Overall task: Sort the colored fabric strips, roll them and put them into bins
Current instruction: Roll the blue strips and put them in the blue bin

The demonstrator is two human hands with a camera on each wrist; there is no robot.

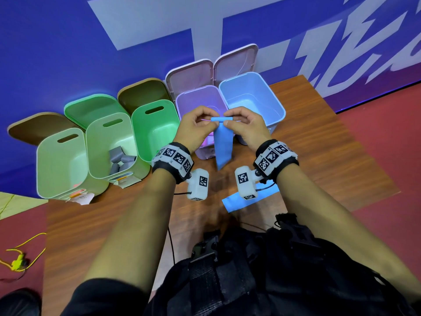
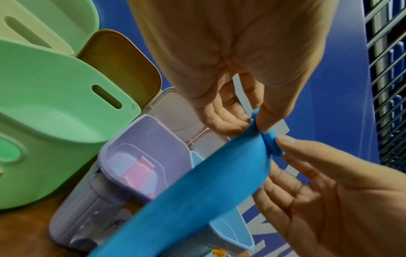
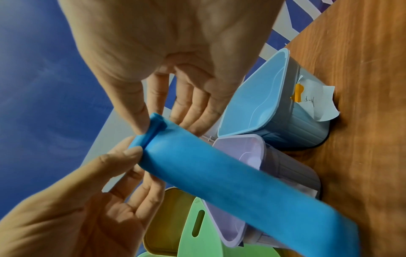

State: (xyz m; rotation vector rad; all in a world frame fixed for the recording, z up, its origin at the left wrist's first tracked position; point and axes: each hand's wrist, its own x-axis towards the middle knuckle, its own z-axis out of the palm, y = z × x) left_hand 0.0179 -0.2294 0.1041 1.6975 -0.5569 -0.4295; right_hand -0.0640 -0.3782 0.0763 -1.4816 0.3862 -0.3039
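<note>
A blue fabric strip [image 1: 223, 147] hangs in the air in front of the bins, its top end wound into a small roll [image 1: 222, 119]. My left hand [image 1: 213, 123] pinches the roll's left end between thumb and fingers, as the left wrist view shows [image 2: 255, 125]. My right hand [image 1: 227, 122] pinches the right end [image 3: 158, 125]. The strip's tail [image 3: 241, 187] dangles over the wooden table [image 1: 319, 156]. A second blue strip [image 1: 231, 204] lies flat on the table near me, partly hidden by the wrist cameras.
A row of open bins stands against the blue wall: a light blue bin [image 1: 279, 110], a purple bin [image 1: 182, 103] holding a pink strip [image 2: 138, 172], then three green bins [image 1: 145, 124]. The middle green bin [image 1: 95, 144] holds several grey rolls [image 1: 120, 159].
</note>
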